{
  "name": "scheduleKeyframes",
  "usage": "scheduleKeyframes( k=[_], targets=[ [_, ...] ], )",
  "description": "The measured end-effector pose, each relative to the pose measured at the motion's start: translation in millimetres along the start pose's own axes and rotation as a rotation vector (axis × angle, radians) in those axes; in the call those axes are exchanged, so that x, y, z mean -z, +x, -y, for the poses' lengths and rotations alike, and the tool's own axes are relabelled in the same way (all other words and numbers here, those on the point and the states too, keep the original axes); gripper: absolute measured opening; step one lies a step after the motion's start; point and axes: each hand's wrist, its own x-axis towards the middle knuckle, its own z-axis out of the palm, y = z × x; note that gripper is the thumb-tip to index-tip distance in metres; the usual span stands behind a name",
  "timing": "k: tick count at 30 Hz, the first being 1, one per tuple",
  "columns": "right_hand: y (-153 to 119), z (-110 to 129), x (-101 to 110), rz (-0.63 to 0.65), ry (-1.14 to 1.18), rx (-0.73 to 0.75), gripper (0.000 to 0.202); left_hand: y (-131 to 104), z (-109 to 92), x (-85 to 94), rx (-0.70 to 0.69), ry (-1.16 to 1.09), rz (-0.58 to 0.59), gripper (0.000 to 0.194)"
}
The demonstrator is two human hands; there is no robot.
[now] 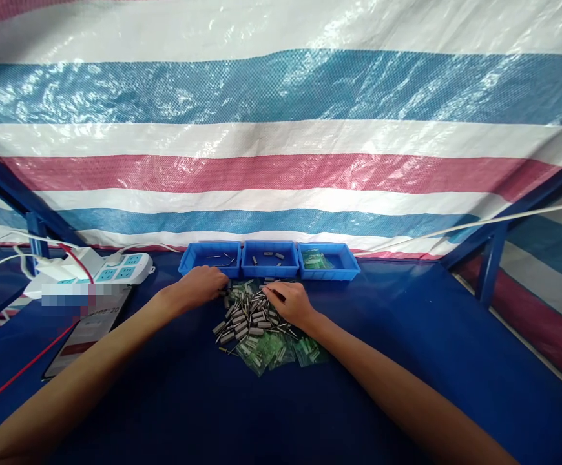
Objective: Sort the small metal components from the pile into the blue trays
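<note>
Both bare hands (203, 286) (291, 303), grips unclear, reach mixed grey metal pieces (242, 320), heaped centrally for easy reach.

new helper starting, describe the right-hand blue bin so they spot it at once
Find the striped sheet behind the blue table. At its foot, three blue bins stand in a row; take the rightmost bin. Unlike its neighbours, it holds a green-tinted bag.
</note>
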Motion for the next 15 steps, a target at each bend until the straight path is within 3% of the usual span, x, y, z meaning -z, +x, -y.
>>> scheduleKeyframes(
  k=[5, 8, 11, 15],
  targets=[
    [-1, 0, 0, 0.006, 0.011, -0.008, 0.023, -10, -12, 25.2, 0.012, -0.046, -0.162, 0.010],
    [-1, 1, 2, -0.044, 0.012, -0.039, 0.023, -3, -21, 32.5, -0.094, -0.201, -0.306, 0.011],
    [1, 3, 4, -0.106, -0.005, -0.098, 0.025, 10, -29, 21.5, -0.201, -0.467, -0.445, 0.015],
    [3, 4, 6, -0.071, 0.002, -0.107, 0.026, 24, -37, -4.9, -0.137, -0.702, -0.655, 0.018]
  ],
)
